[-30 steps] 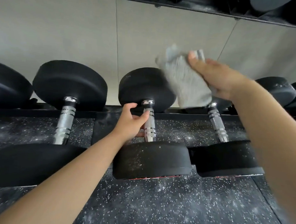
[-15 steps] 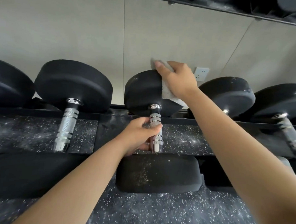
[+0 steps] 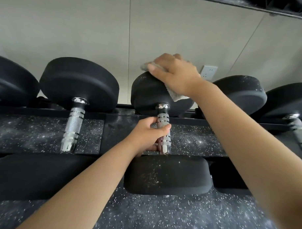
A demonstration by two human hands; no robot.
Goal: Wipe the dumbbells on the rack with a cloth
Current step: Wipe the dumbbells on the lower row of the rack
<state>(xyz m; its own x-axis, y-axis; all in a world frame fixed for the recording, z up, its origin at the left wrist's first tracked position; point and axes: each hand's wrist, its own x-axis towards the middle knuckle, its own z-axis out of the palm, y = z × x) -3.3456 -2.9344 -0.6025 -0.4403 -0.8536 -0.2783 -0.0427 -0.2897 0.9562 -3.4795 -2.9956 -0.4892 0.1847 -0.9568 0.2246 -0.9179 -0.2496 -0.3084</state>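
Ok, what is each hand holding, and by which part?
The left hand grips the middle dumbbell by its knurled chrome handle. The right hand holds the grey cloth, pressed on that dumbbell's far head.

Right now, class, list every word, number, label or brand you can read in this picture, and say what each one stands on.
None can be read.
The black rubber dumbbell being wiped shows no number or brand on the faces in view; its near head carries only pale dust specks.
The white wall socket shows slots but no legible marking.
The grey cloth shows no label.
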